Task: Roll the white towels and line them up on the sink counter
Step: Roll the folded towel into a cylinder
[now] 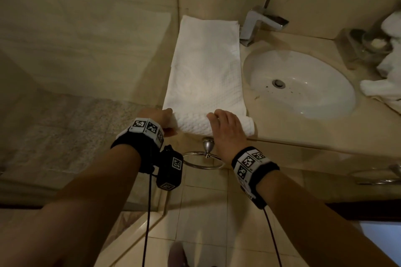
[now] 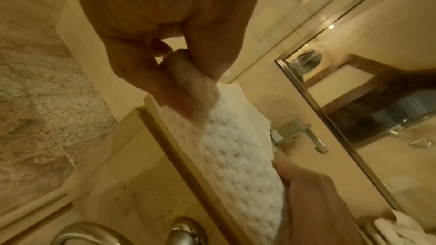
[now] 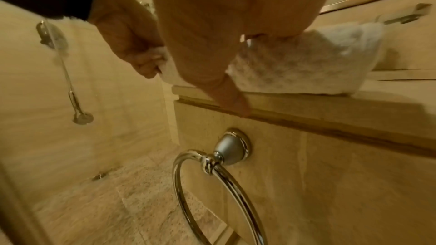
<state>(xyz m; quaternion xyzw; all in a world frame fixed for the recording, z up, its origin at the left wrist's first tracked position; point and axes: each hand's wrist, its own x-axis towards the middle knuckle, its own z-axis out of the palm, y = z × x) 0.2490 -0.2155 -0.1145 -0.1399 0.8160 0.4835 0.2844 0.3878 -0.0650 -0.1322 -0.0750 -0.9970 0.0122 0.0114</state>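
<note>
A white waffle-weave towel lies flat as a long strip on the sink counter, left of the basin, reaching from the back wall to the front edge. Its near end is wound into a short roll. My left hand pinches the roll's left end; the left wrist view shows thumb and fingers closed on that end of the towel. My right hand wraps over the roll's right part. In the right wrist view its thumb points down past the towel to the counter edge.
The white basin and chrome faucet sit right of the towel. More white towels are heaped at the far right beside a glass dish. A towel ring hangs below the counter front. A shower floor lies at left.
</note>
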